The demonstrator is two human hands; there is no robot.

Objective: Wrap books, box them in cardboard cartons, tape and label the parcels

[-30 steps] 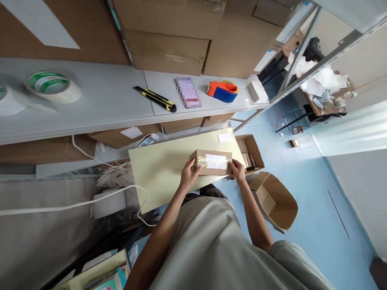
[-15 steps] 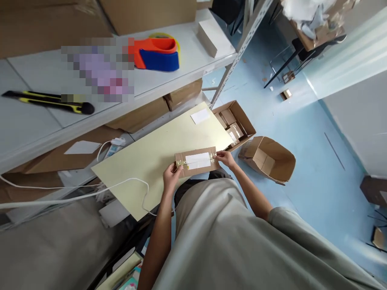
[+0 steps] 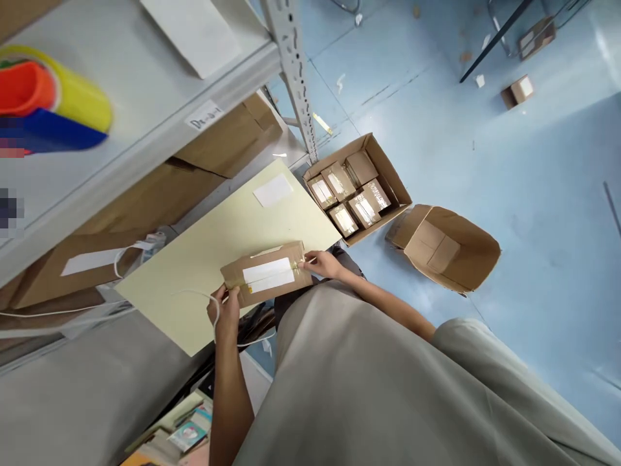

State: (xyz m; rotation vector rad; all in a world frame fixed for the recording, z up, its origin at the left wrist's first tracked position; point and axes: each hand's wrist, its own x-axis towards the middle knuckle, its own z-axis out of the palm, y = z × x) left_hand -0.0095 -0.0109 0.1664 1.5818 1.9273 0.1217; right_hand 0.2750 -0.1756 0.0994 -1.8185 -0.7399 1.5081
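The tape dispenser [image 3: 58, 133] at ten o'clock was cut off by the left edge, the white box [image 3: 194, 32] at eleven by the top. At eight, the held carton's [image 3: 237, 275] underside was hidden; its label [image 3: 269, 276] could not be read.

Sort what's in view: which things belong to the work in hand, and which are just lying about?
Work in hand:
- labelled cardboard box, held between left grip and right grip
- pale yellow tabletop, below it
- probably the carton of smaller boxes, several similarly labelled

Apparently lying about:
- tape dispenser
- white paper slip
- other open carton
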